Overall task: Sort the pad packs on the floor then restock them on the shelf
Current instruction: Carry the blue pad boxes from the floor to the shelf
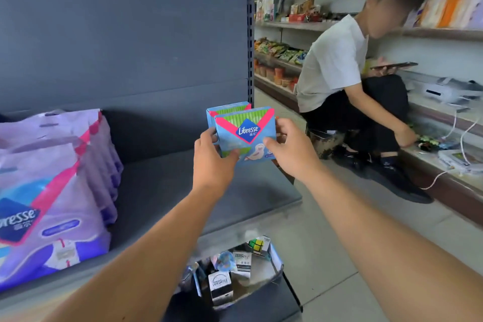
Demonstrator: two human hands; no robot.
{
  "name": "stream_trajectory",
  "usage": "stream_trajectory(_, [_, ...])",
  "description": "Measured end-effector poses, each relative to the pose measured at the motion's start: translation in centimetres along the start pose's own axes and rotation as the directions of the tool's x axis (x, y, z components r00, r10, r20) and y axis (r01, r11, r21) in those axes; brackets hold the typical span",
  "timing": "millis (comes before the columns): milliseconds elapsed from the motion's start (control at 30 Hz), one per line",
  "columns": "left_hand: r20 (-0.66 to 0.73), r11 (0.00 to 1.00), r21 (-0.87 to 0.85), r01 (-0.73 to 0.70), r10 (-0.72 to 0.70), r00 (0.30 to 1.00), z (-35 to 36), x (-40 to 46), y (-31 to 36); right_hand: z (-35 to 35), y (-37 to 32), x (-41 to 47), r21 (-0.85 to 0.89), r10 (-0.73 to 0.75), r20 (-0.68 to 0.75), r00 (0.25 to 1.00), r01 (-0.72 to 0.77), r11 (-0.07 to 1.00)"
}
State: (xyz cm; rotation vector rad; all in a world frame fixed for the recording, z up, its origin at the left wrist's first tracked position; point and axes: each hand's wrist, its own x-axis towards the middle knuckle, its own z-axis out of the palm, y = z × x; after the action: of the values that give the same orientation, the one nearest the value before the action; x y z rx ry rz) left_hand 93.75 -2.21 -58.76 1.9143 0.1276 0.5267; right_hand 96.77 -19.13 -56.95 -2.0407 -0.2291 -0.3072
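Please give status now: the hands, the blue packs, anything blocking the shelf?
Left hand and right hand both grip the blue pad packs, over the shelf's right end. Purple packs stand at left. Landing spot unobstructed.

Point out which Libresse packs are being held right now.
The small blue packs, gripped between both hands above the shelf; the purple packs stand on it, untouched.

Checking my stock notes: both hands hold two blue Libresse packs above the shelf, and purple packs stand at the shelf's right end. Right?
Not quite. The purple packs stand at the shelf's left end, as the head view shows. Left hand and right hand do hold the two blue Libresse packs.
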Motion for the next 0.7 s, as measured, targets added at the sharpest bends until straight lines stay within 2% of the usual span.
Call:
stream_trajectory(233, [-0.02,0.989,0.11,0.1,-0.098,0.995,1.4,4.3,-3.0,3.1,2.0,4.8,-0.101,0.027,0.055,0.998,-0.021,0.995])
stream_trajectory(700, [-0.101,0.982,0.167,0.089,-0.072,0.992,3.2,8.3,-4.3,6.3,4.6,9.7,-0.172,0.025,-0.007,1.0,-0.026,0.985])
